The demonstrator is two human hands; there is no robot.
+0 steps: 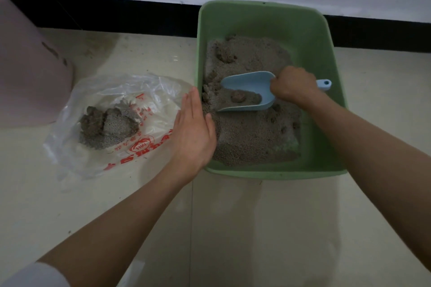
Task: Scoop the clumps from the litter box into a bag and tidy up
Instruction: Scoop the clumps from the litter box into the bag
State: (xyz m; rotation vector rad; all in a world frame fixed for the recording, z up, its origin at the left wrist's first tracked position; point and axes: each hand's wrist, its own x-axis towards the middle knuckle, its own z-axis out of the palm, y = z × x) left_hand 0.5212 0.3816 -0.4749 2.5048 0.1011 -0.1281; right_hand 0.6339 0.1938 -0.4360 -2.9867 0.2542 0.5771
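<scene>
Litter box (326,58) on pale tiled floor (233,228)

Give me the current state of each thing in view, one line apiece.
Litter box: partly filled with litter, clumps remaining.
Scoop: in the box, loaded with litter and one clump.
Bag: lying open on the floor, holding scooped clumps.
Right hand: gripping the scoop handle.
Left hand: flat, fingers straight, holding nothing.

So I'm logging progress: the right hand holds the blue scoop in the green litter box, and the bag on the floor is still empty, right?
Not quite. The head view shows the bag already holds a pile of scooped litter and clumps. The rest stands: the right hand holds the blue scoop in the green litter box.
</scene>
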